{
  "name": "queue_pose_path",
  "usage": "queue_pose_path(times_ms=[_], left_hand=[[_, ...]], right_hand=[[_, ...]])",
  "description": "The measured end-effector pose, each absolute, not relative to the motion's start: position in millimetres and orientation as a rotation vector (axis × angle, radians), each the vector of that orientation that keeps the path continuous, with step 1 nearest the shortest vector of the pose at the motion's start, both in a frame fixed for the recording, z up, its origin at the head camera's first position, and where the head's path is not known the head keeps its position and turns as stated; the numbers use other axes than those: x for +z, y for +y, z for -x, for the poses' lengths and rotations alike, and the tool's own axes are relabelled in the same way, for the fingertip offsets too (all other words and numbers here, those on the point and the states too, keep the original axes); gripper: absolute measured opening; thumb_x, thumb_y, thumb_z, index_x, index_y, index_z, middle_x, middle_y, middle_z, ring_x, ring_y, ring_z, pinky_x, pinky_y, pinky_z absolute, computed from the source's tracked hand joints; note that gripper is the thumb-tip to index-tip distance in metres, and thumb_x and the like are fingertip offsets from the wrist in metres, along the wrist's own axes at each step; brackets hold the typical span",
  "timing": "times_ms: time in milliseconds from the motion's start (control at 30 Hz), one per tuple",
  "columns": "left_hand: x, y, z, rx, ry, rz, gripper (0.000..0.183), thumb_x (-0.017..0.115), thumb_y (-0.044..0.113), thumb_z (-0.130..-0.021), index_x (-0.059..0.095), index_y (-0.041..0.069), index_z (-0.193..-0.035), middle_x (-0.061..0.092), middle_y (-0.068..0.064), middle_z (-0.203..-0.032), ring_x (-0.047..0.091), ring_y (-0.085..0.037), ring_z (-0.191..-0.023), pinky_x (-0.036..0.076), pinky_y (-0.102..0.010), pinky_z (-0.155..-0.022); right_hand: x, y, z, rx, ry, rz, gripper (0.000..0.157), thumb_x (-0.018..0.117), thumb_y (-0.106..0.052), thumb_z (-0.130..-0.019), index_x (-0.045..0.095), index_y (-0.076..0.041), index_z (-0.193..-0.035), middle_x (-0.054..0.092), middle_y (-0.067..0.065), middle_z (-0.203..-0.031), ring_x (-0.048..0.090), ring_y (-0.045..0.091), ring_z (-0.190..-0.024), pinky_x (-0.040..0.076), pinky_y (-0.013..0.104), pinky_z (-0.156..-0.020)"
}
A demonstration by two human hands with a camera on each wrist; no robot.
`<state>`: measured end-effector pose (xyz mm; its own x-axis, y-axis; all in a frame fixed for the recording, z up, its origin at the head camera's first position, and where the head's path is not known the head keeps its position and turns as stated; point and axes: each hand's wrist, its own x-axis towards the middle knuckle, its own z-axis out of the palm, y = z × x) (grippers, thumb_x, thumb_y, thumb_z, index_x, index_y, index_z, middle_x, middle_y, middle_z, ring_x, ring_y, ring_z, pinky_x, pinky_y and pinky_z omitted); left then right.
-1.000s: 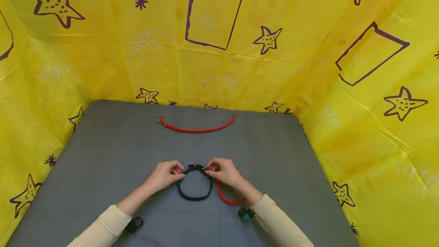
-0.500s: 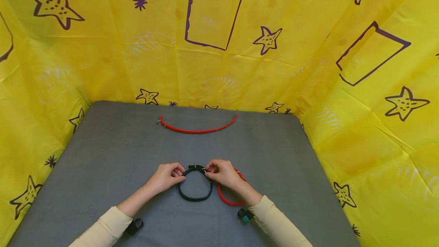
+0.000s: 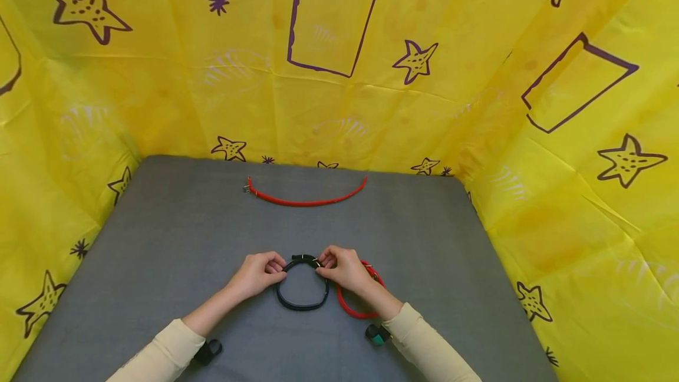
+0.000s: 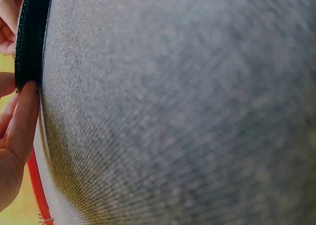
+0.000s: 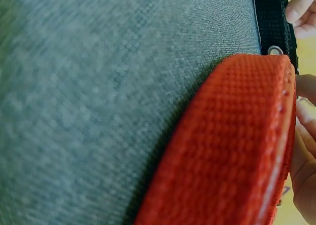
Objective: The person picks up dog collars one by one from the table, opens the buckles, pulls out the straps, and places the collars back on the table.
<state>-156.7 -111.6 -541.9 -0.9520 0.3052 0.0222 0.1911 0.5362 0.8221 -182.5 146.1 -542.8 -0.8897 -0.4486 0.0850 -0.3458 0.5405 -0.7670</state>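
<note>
Nearest you, your cream sleeves reach in over a grey table (image 3: 185, 223). Ahead, a black strap (image 3: 301, 308) stands on edge in a loop, a red loop (image 3: 352, 313) just beside it, under your right forearm. Your left hand (image 3: 260, 272) and right hand (image 3: 342, 267) pinch the black loop's far side; whether its buckle is fastened, you can't tell. You seem to be settling its shape; next calls for a gentle release. Beyond lies an open red strap (image 3: 305, 204), then yellow cloth (image 3: 185, 93).
</note>
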Motion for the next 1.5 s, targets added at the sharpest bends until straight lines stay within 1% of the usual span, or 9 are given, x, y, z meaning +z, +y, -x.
queue_pose_path(times_ms=[200,400,633,900,1067,1167,1233,1400,1500], left_hand=[[-542,-109,158,1.417,2.655,-0.400,0.012,0.078,0.007,-0.080,0.071,0.008,-0.089,0.065,0.005,-0.076,0.060,-0.008,-0.069,0.051,-0.022,-0.062],[-535,-106,162,1.495,2.695,-0.367,0.013,0.078,0.007,-0.078,0.072,0.008,-0.089,0.067,0.004,-0.077,0.062,-0.008,-0.069,0.051,-0.022,-0.063],[-522,-102,164,1.562,2.725,-0.302,0.014,0.079,0.009,-0.079,0.072,0.009,-0.091,0.069,0.004,-0.080,0.065,-0.009,-0.072,0.051,-0.022,-0.062],[-510,-101,166,1.644,2.758,-0.285,0.019,0.080,0.011,-0.080,0.072,0.009,-0.097,0.072,0.000,-0.086,0.068,-0.016,-0.078,0.051,-0.024,-0.061],[-504,-102,167,1.688,2.739,-0.302,0.024,0.081,0.012,-0.081,0.074,0.010,-0.103,0.074,-0.002,-0.093,0.071,-0.018,-0.085,0.051,-0.022,-0.064],[-500,-104,168,1.696,2.709,-0.320,0.024,0.080,0.011,-0.081,0.075,0.009,-0.105,0.074,-0.005,-0.095,0.071,-0.018,-0.086,0.051,-0.021,-0.065],[-497,-105,170,1.703,2.685,-0.336,0.025,0.080,0.009,-0.081,0.074,0.007,-0.106,0.074,-0.006,-0.095,0.071,-0.019,-0.086,0.052,-0.021,-0.065],[-488,-107,172,1.709,2.630,-0.352,0.027,0.080,0.010,-0.082,0.074,0.006,-0.108,0.074,-0.006,-0.097,0.070,-0.019,-0.086,0.053,-0.022,-0.068],[-487,-108,172,1.701,2.614,-0.356,0.027,0.079,0.012,-0.082,0.074,0.007,-0.109,0.074,-0.006,-0.097,0.070,-0.018,-0.087,0.053,-0.023,-0.069]], right_hand=[[-542,144,185,-1.260,2.678,0.690,0.014,0.080,-0.010,-0.081,0.069,-0.008,-0.089,0.068,-0.003,-0.078,0.064,0.003,-0.069,0.053,0.018,-0.062],[-535,145,192,-1.282,2.748,0.702,0.012,0.079,-0.011,-0.082,0.070,-0.011,-0.089,0.068,-0.005,-0.078,0.064,0.002,-0.070,0.053,0.018,-0.062],[-523,146,197,-1.338,2.844,0.742,0.011,0.078,-0.009,-0.081,0.070,-0.013,-0.088,0.069,-0.005,-0.081,0.065,0.003,-0.072,0.054,0.019,-0.063],[-509,144,196,-1.450,2.924,0.859,0.012,0.075,-0.005,-0.081,0.070,-0.010,-0.090,0.069,-0.001,-0.084,0.066,0.008,-0.075,0.054,0.016,-0.061],[-502,143,195,-1.616,2.896,0.981,0.013,0.075,0.001,-0.080,0.070,-0.005,-0.090,0.069,0.003,-0.086,0.068,0.014,-0.078,0.057,0.021,-0.063],[-499,141,195,-1.684,2.884,1.044,0.015,0.076,0.005,-0.079,0.070,-0.003,-0.091,0.069,0.006,-0.088,0.069,0.018,-0.080,0.058,0.024,-0.065],[-495,139,195,-1.724,2.881,1.098,0.017,0.076,0.008,-0.078,0.069,-0.001,-0.091,0.069,0.010,-0.088,0.069,0.022,-0.080,0.058,0.027,-0.064],[-474,134,187,-1.796,2.863,1.200,0.019,0.074,0.017,-0.075,0.066,0.008,-0.089,0.067,0.021,-0.086,0.068,0.034,-0.077,0.059,0.038,-0.060],[-463,132,180,-1.797,2.863,1.186,0.018,0.073,0.018,-0.075,0.065,0.009,-0.088,0.066,0.022,-0.086,0.068,0.035,-0.077,0.059,0.039,-0.060]])
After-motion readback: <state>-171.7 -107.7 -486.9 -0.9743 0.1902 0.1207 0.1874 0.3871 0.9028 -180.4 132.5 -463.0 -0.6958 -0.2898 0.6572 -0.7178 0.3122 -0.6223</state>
